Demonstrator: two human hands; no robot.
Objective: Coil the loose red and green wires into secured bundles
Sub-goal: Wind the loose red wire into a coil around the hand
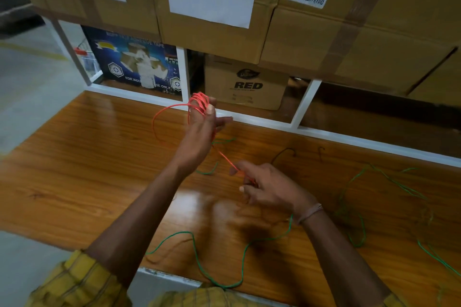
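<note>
The red wire (199,103) is wound in several loops around the raised fingers of my left hand (203,132), with one slack loop hanging out to the left. A taut strand runs down from the coil to my right hand (269,188), which pinches it between thumb and fingers just above the table. The green wire (197,254) lies loose across the wooden table (87,169), one length curling near the front edge, another tangle spread at the right (354,217). A short green piece shows under my left wrist.
A thin dark wire (284,153) lies behind my right hand. Stacked cardboard boxes (336,40) overhang the table's back edge. Under them, a white frame holds a box marked RED (247,82) and a blue tape box (134,62).
</note>
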